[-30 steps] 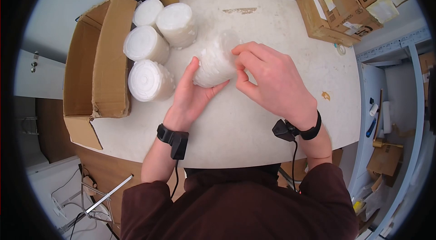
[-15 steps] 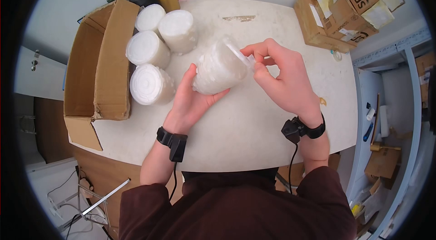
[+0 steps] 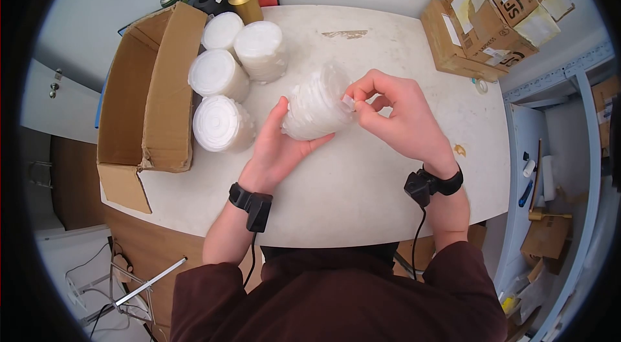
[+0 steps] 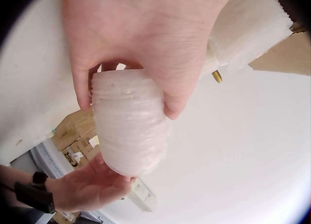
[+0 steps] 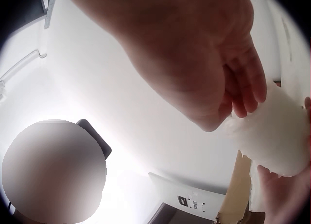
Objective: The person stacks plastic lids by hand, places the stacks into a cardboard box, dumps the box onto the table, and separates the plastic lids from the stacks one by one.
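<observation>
Working over the big white table (image 3: pixel 323 213), we have a tall brown box (image 3: pixel 171 83) on our left, with four white tubs (image 3: pixel 222 123) standing close beside it. One more, the wrapped tub (image 3: pixel 314 106), is up in front of us, tipped on a slant. Our left hand (image 3: pixel 275 151) curls round its side and bottom, with the thumb up one side. Our right hand (image 3: pixel 404 119) pinches a little clear tab (image 3: pixel 348 102) at its right end, between thumb and finger. We seem to be picking at the wrap to get it loose. The next move seems to call for a tight pinch and a soft, slow pull, while the left hand keeps the tub from turning. Half a second ago, the tab poked out more from the end; now it sits closer in. The four tubs stay where they are.
</observation>
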A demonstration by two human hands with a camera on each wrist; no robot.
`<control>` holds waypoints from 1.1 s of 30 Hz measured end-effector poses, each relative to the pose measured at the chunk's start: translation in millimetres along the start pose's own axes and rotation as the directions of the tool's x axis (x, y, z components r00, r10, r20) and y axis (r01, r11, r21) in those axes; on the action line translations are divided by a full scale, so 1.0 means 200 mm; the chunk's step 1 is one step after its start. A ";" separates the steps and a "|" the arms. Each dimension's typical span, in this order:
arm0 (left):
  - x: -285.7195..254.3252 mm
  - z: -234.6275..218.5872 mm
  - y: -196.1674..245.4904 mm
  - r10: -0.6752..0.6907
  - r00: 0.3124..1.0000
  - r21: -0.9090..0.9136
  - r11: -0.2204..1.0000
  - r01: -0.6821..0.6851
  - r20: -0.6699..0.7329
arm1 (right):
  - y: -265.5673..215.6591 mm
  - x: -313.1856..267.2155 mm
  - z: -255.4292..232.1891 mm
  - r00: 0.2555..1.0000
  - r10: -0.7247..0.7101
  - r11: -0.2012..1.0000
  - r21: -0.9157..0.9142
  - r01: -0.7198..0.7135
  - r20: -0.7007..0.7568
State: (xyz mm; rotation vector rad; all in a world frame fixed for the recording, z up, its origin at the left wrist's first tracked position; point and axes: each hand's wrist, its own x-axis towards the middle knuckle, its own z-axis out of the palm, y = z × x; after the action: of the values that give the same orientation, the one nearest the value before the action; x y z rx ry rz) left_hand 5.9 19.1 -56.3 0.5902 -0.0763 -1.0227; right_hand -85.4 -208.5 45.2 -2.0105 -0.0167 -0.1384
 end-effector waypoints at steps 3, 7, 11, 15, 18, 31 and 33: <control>0.00 -0.01 0.00 -0.013 1.000 0.009 1.000 0.013 -0.003 | 0.01 0.00 0.00 0.999 -0.033 0.999 -0.012 0.033 -0.015; 0.00 0.01 0.00 -0.021 1.000 0.015 1.000 0.022 -0.023 | 0.02 0.00 -0.03 0.994 -0.105 0.988 -0.111 0.103 -0.007; 0.00 0.01 0.00 -0.024 0.999 0.027 0.999 0.025 -0.023 | 0.03 -0.02 0.02 0.985 -0.159 0.985 -0.080 0.153 -0.070; 0.00 0.00 0.00 -0.028 0.999 0.008 1.000 0.028 -0.016 | 0.04 0.00 0.07 0.959 -0.257 0.949 -0.217 0.228 -0.117; 0.00 0.01 0.00 -0.027 1.000 0.001 1.000 0.027 -0.010 | 0.04 0.00 0.11 0.918 -0.356 0.921 -0.229 0.314 -0.176; 0.00 0.01 0.00 0.012 1.000 -0.042 0.999 -0.011 0.011 | 0.00 0.01 0.12 0.842 -0.505 0.826 -0.391 0.407 -0.191; 0.00 0.01 0.00 0.012 1.000 -0.042 0.999 -0.011 0.010 | 0.01 0.01 0.13 0.846 -0.490 0.844 -0.359 0.399 -0.211</control>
State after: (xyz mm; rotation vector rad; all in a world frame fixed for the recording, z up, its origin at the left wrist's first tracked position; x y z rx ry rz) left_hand 4.8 17.0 -54.8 0.5459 -0.0668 -1.0137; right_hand -80.7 -186.0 31.7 -2.2406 -0.2979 -0.7895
